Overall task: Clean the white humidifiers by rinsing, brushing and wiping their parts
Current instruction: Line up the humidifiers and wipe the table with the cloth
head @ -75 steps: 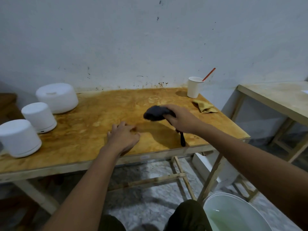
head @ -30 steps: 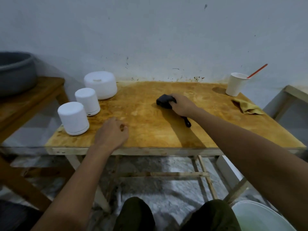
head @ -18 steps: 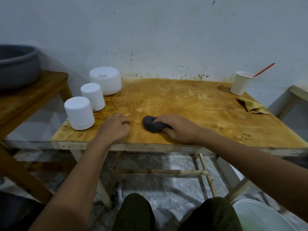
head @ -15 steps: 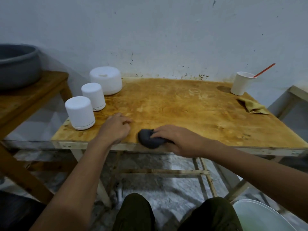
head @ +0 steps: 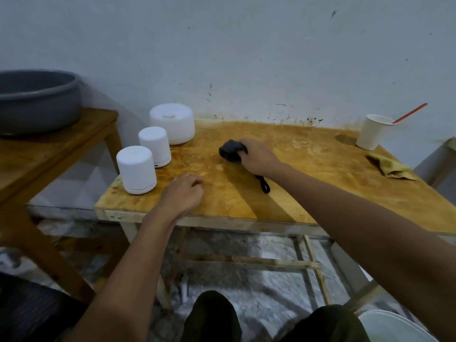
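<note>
Three white humidifiers stand on the left of the wooden table (head: 308, 183): a small one (head: 136, 169) nearest, a second small one (head: 155, 146) behind it, and a wide one (head: 172, 123) at the back. My right hand (head: 259, 156) grips a bunched dark cloth (head: 230, 150) pressed on the tabletop at mid-table, a dark strap (head: 263, 184) trailing from under the wrist. My left hand (head: 183, 193) rests on the table near the front edge, fingers loosely curled, holding nothing.
A white paper cup (head: 372, 131) with an orange-handled stick stands at the back right, a yellow rag (head: 392, 167) beside it. A grey basin (head: 37, 99) sits on a side table (head: 49, 149) to the left. A white bucket (head: 394, 327) with water is on the floor, lower right.
My right hand has pushed the dark cloth from the front edge back out to the middle of the table. My left hand stayed in place near the front edge.
</note>
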The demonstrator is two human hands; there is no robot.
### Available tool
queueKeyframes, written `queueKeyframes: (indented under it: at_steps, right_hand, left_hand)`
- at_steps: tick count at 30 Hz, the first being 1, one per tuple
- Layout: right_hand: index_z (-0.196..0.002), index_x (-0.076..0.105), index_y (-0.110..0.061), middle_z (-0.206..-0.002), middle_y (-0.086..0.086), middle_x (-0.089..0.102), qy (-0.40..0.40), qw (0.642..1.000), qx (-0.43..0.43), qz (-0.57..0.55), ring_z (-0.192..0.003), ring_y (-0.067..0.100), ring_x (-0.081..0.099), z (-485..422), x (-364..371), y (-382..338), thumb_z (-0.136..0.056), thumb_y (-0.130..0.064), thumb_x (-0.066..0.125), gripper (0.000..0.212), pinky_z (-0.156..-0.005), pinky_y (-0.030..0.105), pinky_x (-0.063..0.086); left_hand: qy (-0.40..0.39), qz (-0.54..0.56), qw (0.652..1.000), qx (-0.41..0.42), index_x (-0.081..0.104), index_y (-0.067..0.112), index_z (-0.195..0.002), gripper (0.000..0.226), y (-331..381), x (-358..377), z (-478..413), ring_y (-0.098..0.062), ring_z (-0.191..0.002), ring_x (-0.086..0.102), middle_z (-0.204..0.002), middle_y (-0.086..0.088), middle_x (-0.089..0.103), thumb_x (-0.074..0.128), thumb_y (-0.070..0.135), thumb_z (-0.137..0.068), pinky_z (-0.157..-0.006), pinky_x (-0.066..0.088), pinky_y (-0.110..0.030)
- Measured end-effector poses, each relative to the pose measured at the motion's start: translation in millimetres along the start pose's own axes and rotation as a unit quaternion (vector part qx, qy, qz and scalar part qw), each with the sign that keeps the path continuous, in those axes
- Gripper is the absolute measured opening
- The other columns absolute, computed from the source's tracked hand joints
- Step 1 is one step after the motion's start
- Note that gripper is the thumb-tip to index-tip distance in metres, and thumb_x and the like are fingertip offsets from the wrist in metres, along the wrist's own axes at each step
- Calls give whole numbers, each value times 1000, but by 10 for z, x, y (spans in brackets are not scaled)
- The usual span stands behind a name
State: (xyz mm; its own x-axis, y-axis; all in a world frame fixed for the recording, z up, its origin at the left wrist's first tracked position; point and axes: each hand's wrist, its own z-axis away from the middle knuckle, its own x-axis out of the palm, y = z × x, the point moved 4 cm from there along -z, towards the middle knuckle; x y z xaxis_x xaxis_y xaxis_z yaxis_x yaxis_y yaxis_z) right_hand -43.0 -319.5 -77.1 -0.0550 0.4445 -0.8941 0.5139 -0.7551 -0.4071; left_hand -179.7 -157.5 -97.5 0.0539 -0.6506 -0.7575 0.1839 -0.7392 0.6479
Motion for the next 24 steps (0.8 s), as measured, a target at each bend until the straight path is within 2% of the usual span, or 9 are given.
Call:
queueKeyframes:
  at_steps: [2,5,10,12,15,18,21,24]
  right_hand:
    - [-137,50,-16,-133,11,55,-45,998,-6,44,-108,29,55,-112,195,-82,-105,-18,39,33,-87,41,48]
    - [-131,54,-15,-130,10,55,-55,995,-41,76,-110,28,53,-29,311,-184,-103,-17,44,30,-85,36,44]
    - [-133,55,-17,-130,7,58,-90,981,-169,43,-116,24,51,547,255,-385,-97,-11,50,38,-97,39,43]
    - [-133,57,-11,-131,10,59,-98,969,-223,39,-118,25,51,815,243,-505,-95,-8,54,38,-98,37,42]
    - [-131,59,-6,-130,15,59,-109,949,-294,43,-116,31,53,1142,235,-636,-93,-11,56,38,-96,43,45]
    - [-131,59,-8,-132,14,58,-138,926,-347,45,-122,28,51,1390,184,-666,-93,-6,57,38,-101,39,43]
    - [-132,57,-12,-131,7,59,-165,925,-343,-7,-121,21,52,1593,29,-634,-96,-5,55,37,-102,30,42]
    - [-128,56,-21,-120,-5,60,-174,942,-278,-78,-108,8,56,1607,-233,-463,-101,-11,49,30,-90,25,46]
  left_hand:
    - [0,14,1000,-11,56,22,-136,41,-17,-7,3,-18,-138,36,-149,3,43,37,17,-100,-115,30,-38]
    - [-3,54,998,-30,52,23,-140,42,-33,-16,-25,-18,-139,35,-151,2,41,33,21,-102,-113,28,-36]
    - [-15,28,999,-41,47,16,-143,43,0,-37,-60,-22,-137,38,-152,-6,41,25,17,-106,-107,30,-32]
    - [-9,17,999,-45,49,13,-141,42,21,-33,-52,-23,-136,40,-150,-8,43,25,16,-107,-105,31,-31]
    - [5,24,999,-47,51,16,-139,41,-22,-31,-74,-20,-135,40,-151,-4,42,27,24,-106,-98,30,-29]
    - [-9,9,1000,-12,52,20,-139,40,-39,6,-37,-20,-139,35,-152,2,39,34,30,-105,-112,28,-35]
    - [-18,-84,996,22,52,27,-139,41,-20,73,17,-21,-140,28,-152,5,34,47,39,-99,-116,26,-42]
    - [-34,-148,988,13,44,26,-145,58,32,116,22,-23,-142,24,-155,2,26,53,51,-94,-116,28,-44]
